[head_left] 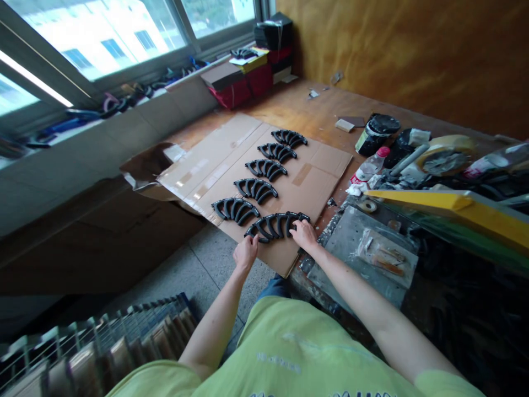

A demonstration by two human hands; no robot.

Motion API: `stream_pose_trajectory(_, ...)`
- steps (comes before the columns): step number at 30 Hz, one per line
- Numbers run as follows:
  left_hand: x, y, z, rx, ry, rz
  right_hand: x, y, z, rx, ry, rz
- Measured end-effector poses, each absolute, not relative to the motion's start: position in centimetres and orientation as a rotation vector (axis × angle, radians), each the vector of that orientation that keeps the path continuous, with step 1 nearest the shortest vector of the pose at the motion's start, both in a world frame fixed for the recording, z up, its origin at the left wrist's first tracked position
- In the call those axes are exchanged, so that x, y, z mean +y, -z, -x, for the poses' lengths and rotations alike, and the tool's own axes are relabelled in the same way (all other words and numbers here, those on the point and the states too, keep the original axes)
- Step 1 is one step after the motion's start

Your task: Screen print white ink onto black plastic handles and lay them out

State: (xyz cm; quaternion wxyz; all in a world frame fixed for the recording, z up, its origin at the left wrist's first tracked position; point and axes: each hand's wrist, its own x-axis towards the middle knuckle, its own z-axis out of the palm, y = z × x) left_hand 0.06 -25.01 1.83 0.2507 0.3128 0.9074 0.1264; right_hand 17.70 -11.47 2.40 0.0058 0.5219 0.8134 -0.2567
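Nearest fan of black curved pieces (275, 225): lying on the cardboard sheet (273, 258), by its near end, between the hands.
Left hand (247, 252): fingertips at the fan's left end; whether pinching or merely pressing, cannot tell from here.
Right hand (305, 236): fingers touching the right end; closure likewise not certain.
Other fans (255, 189): five, spaced up the cardboard, untouched.
Handling, judged: pieces look light, stiff and smooth; probably apt to slide, unlikely to break.
Best hold, judged: both outer ends, squeezed evenly inward; lifting loosely could scatter pieces.
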Motion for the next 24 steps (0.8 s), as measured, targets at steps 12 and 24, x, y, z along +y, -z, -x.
stream_pose_trajectory(12, -22.8, -2.7, -4.1, 2.418, -0.208, -1.599, -12.8, -3.4, -16.1, 2.419, 0.719, -1.755)
stream_pose_trajectory(24, -20.2, -3.1, -4.7, 2.448, -0.164, -1.516, -12.0, -3.2, -17.2, 2.381, 0.686, -1.732)
